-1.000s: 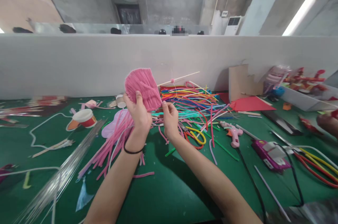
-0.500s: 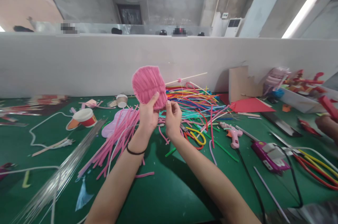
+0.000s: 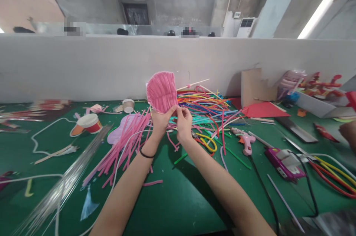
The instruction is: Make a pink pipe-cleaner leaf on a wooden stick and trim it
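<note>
A pink fuzzy fan-shaped piece (image 3: 162, 91), seemingly made of chenille stems laid side by side, is held up above the table. My left hand (image 3: 161, 121) is closed on its lower edge, thumb toward the lower right corner. My right hand (image 3: 184, 121) is closed in a pinch at that same corner, its fingertips touching the left hand's; whether it grips the piece's edge or something finer is too small to tell. A thin pale stick (image 3: 198, 82) with a small pink bead-like lump sticks out to the right behind the piece.
Pink chenille stems (image 3: 122, 154) lie left of my hands, a multicoloured pile (image 3: 205, 108) behind them. To the right are a pink glue gun (image 3: 247, 142), a purple power strip (image 3: 286, 165) and scissors (image 3: 314, 158). A paper cup (image 3: 91, 123) stands left. Another person's hand (image 3: 349, 134) shows at the right edge.
The pink piece has shifted right and tilted slightly, and my left thumb has slid down from its face to the corner. My hands are closer together. The other person's hand moved slightly right.
</note>
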`<action>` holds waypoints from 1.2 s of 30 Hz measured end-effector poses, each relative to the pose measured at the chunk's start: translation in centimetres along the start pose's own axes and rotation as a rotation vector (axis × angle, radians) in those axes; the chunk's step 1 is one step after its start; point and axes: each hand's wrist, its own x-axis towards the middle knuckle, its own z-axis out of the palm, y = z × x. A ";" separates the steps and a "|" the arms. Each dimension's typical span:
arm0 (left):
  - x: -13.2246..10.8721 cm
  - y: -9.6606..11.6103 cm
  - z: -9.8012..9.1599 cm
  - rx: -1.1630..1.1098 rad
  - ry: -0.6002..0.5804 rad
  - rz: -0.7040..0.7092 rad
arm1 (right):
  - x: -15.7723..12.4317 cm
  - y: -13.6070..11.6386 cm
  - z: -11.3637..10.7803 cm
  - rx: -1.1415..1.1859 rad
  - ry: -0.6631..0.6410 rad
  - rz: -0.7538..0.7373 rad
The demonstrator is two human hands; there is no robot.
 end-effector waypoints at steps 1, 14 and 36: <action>-0.1 -0.3 -0.1 0.031 -0.013 -0.001 | 0.0 0.1 0.0 0.002 0.013 0.014; -0.3 -0.7 -2.7 -0.388 -0.055 -0.375 | -0.6 -0.8 -5.1 -0.589 -0.473 -0.161; -3.8 -3.1 -8.6 -0.387 0.047 -0.593 | -2.1 -3.5 -15.3 -1.986 -0.498 -0.178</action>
